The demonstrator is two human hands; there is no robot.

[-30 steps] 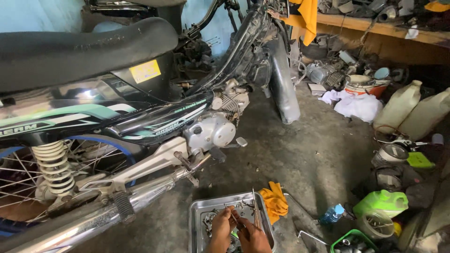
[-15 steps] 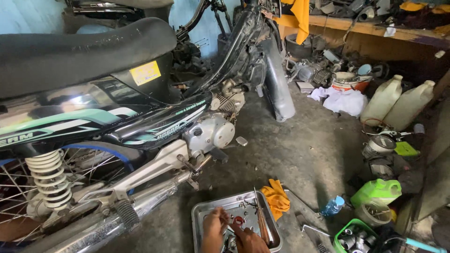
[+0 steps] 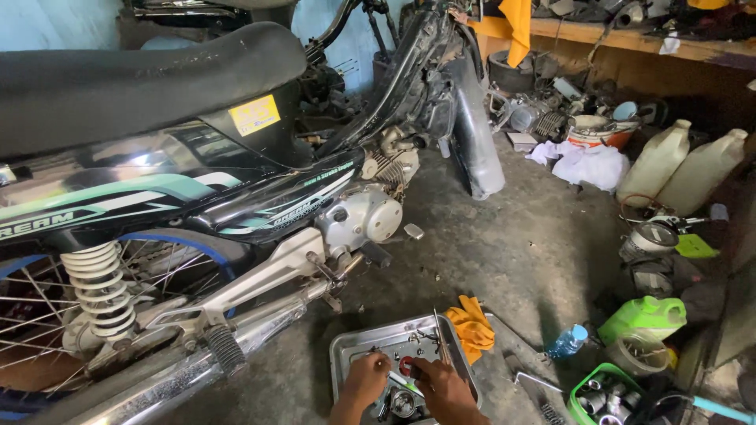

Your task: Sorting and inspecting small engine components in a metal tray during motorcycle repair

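Observation:
A metal tray [image 3: 354, 348] lies on the concrete floor at the bottom centre, holding small parts and tools. My left hand [image 3: 366, 379] reaches into it, fingers pinching at small parts near its middle. My right hand [image 3: 441, 387] rests beside it in the tray, fingertips close to a small red part [image 3: 406, 366]. What either hand grips is too small to tell. A long thin tool [image 3: 439, 342] lies along the tray's right side. A black and green motorcycle [image 3: 197, 197] stands just left of the tray, its engine [image 3: 366, 216] and exhaust pipe [image 3: 157, 378] near my hands.
An orange rag [image 3: 471, 324] lies right of the tray. A green basket of sockets [image 3: 602, 393], a green jug [image 3: 647, 315], a small water bottle [image 3: 567, 341] and two white jugs [image 3: 677, 165] crowd the right. Engine parts and white cloth [image 3: 587, 164] lie under a wooden shelf [image 3: 630, 35].
The view has shifted slightly right and down. Both hands stay in the tray, moving a little among the small parts.

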